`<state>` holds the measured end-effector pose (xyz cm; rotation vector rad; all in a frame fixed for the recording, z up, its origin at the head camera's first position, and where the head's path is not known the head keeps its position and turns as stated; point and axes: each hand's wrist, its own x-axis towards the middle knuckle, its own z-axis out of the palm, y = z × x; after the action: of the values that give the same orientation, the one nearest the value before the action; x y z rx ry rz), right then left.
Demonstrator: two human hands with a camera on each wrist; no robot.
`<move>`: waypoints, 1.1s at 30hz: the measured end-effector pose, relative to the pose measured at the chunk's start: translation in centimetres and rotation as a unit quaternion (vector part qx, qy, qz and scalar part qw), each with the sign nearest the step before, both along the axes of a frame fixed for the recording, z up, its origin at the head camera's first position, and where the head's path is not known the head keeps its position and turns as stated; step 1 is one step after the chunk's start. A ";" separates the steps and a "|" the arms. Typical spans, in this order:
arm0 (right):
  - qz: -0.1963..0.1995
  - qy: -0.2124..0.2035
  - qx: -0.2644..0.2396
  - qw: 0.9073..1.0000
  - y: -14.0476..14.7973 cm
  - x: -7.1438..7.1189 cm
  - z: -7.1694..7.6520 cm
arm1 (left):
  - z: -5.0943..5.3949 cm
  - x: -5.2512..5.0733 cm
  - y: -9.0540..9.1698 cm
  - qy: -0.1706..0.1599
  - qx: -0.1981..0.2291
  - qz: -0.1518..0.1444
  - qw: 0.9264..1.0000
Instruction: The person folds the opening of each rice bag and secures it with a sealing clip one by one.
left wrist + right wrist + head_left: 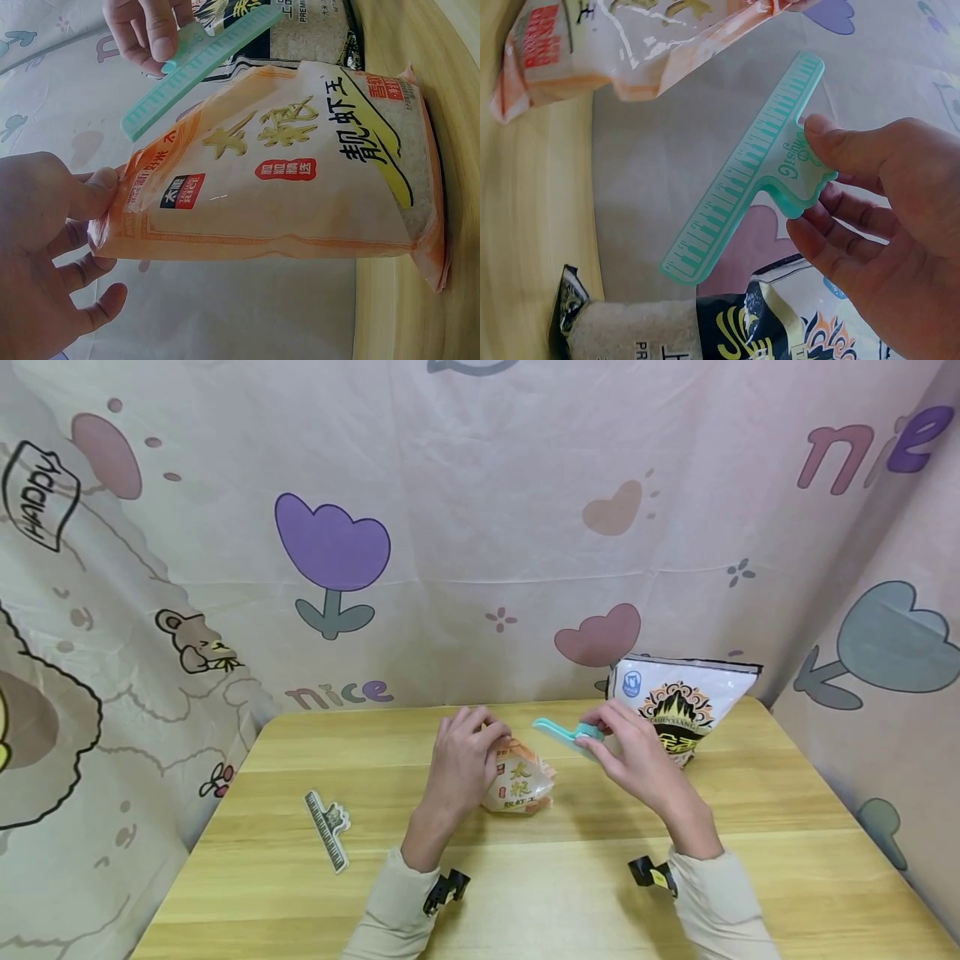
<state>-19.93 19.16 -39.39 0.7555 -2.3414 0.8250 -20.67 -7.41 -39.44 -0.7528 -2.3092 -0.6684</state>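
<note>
My left hand (467,758) pinches the folded top of an orange and white rice bag (262,172) that stands upright on the table. In my right hand (637,756) is a teal bag clip (739,176) with a long piano-key strip, pinched by its handle between thumb and fingers. The clip is held in the air to the right of the bag's top, apart from it in the head view. In the left wrist view the clip (199,71) overlaps the bag's upper edge.
A black and white rice bag (678,702) stands behind my right hand near the back edge. On the left of the wooden table (247,860) lies a white and black piano-key clip (327,829). A printed cloth (465,527) hangs behind.
</note>
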 end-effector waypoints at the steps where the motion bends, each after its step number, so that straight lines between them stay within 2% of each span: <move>1: 0.002 0.002 -0.003 1.000 -0.1 0.0 0.0 | 0.0 0.0 0.0 0.000 0.001 0.000 1.000; 10: 0.018 0.004 -0.013 1.000 -0.3 0.1 -0.4 | 0.0 0.2 0.0 -0.013 0.014 -0.014 1.000; 20: 0.036 0.029 -0.060 0.997 -1.2 -0.2 -0.6 | 0.1 0.0 -0.1 -0.004 0.018 -0.016 1.000; 27: -0.001 -0.026 -0.125 0.992 -2.3 -0.3 -1.0 | 0.1 0.0 -0.2 -0.013 0.025 -0.019 0.999; 33: 0.013 -0.050 -0.154 0.987 -3.1 -0.5 -1.5 | 0.2 -0.1 -0.2 -0.013 0.029 -0.025 0.999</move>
<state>-20.47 16.07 -40.86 0.6249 -2.2183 1.2280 -20.78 -7.62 -39.23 -0.7804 -2.2899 -0.7683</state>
